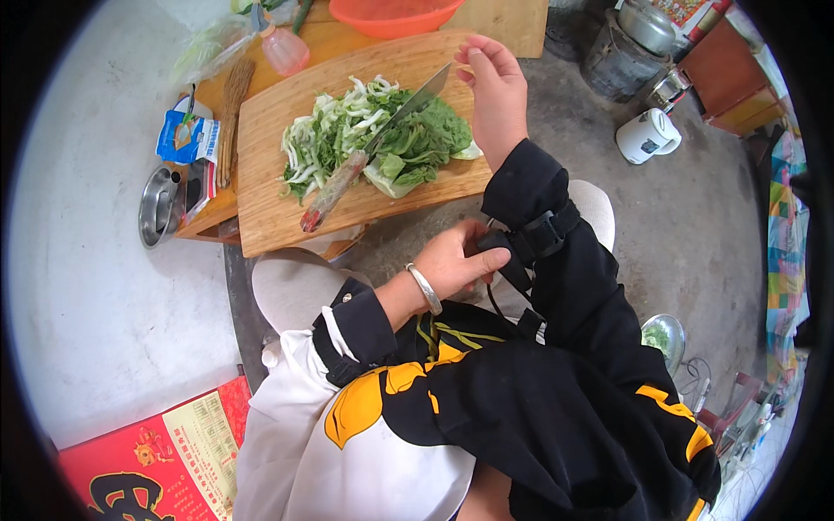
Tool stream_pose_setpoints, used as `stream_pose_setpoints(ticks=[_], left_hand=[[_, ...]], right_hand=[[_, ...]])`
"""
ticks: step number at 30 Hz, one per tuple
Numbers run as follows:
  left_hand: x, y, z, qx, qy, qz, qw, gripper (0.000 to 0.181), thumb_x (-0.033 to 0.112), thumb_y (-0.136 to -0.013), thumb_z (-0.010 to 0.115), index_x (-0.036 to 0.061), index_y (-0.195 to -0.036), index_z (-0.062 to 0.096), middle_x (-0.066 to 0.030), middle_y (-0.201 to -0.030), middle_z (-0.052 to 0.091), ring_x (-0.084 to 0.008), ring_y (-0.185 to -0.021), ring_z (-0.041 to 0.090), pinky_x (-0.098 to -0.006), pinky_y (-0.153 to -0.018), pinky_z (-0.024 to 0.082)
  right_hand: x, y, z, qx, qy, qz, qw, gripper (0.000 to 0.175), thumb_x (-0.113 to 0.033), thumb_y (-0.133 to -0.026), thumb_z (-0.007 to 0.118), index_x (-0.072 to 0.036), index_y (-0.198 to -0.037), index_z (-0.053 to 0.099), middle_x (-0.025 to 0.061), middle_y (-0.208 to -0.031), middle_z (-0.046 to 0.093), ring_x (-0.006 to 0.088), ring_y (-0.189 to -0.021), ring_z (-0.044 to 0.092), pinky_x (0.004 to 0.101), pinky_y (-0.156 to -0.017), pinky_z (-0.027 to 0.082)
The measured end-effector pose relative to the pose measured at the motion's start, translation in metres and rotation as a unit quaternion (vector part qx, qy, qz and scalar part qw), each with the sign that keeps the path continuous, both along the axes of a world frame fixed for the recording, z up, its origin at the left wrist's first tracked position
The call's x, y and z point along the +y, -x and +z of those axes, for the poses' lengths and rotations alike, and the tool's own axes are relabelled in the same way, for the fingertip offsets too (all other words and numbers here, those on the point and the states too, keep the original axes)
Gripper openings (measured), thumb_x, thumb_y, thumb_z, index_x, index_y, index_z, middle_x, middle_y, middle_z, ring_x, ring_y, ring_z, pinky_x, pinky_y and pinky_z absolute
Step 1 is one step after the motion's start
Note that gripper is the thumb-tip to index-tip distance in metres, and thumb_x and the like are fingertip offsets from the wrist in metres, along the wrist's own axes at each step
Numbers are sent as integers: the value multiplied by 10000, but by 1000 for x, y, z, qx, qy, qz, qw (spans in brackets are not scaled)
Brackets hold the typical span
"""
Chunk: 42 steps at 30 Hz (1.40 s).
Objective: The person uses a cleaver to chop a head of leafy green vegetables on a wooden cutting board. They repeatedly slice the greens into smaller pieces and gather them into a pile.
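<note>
My left hand [456, 257], with a silver bangle at its wrist, grips a small black box [493, 240] on the strap [550, 231] around my right forearm. Above the board's right edge is my right hand [498, 91], raised with loosely curled fingers and nothing seen in them. A kitchen knife [407, 107] with a wrapped handle lies slantwise on a wooden cutting board [267, 215] and over leafy greens. Sliced green and white pieces [326, 137] are to its left; larger leaves [423, 140] are to its right.
Behind the board stand an orange basin [397, 23] and a pink-bodied bottle [285, 51]. A straw whisk [234, 117], a blue packet [186, 137] and a metal bowl [151, 208] lie left. On the floor at right are a white kettle [642, 137] and a stove [619, 62].
</note>
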<state>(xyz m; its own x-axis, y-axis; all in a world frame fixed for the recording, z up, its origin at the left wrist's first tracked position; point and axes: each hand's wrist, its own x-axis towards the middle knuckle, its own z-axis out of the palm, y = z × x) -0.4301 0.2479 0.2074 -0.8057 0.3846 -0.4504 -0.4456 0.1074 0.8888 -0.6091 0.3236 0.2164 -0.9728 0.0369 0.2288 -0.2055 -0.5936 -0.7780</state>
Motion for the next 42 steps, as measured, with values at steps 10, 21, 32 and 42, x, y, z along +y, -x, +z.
stream_pose_setpoints(ticks=[10,21,32,42], left_hand=[[12,-7,10,-13,-111,58,992,433,371,-886,652,-15,-1007,499,-75,-802,625,-116,-624,615,-223,-496,469],[-96,12,35,530,468,97,701,498,225,-707,771,36,-1114,555,-181,-1023,587,-385,-987,558,-446,-870,452],[-142,38,8,364,506,101,775,365,261,-849,635,76,-1140,515,-237,-869,644,-434,-808,612,-492,-690,485],[-140,34,8,337,501,137,785,348,261,-833,648,90,-1116,539,-228,-865,647,-427,-811,617,-489,-692,486]], right_hand=[[-8,-8,7,480,-425,-177,746,213,48,-754,603,-56,-936,637,107,-969,585,316,-884,571,390,-753,482],[22,-30,-1,224,-394,-66,889,186,-59,-823,623,-57,-1008,640,84,-945,601,206,-891,583,310,-773,462],[-11,-54,-48,204,-655,36,727,943,-534,-637,787,-32,-1350,428,203,-1358,430,366,-1312,351,571,-1032,301],[-32,-76,-57,232,-707,-33,667,870,-317,-607,815,-90,-1341,408,173,-1338,430,340,-1288,381,603,-1031,269]])
